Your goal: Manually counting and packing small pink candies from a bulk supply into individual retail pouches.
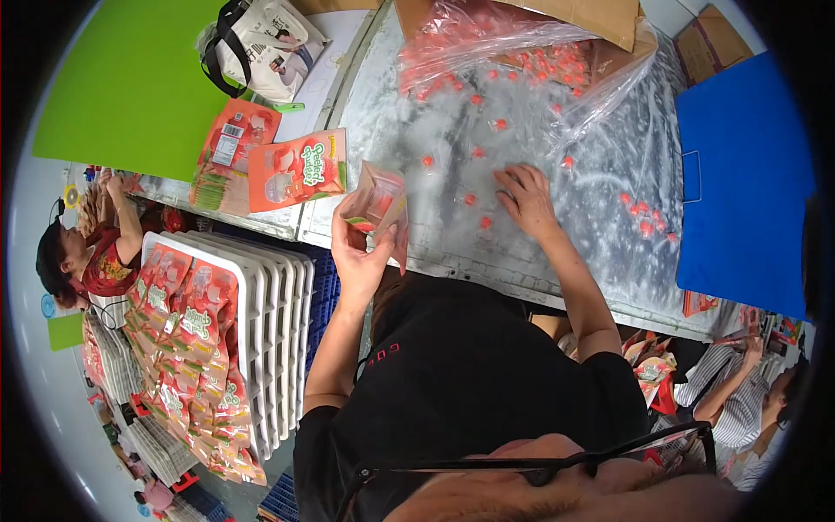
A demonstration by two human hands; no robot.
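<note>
My left hand [358, 265] grips a red-and-tan pouch [380, 207] over the table's near edge. The pouch's mouth gapes and its inside shows. My right hand [527, 202] reaches over the metal tabletop [417, 228], fingers apart and pointing down toward the surface, nothing visible in them. Small red wrapped candies [484, 223] lie scattered to its left, with one more candy [568, 163] just to its right. Farther right sits a loose cluster of candies [644, 217]. At the back, a clear plastic bag [487, 39] spills many more of them onto the table.
Left of the pouch lie flat pouches [300, 170] and a stack of pouches [228, 157]. A tote bag [274, 52] stands behind. Stacked white crates [277, 331] hold filled pouches at my left. A blue panel [744, 187] borders the table's right. Other people work at both sides.
</note>
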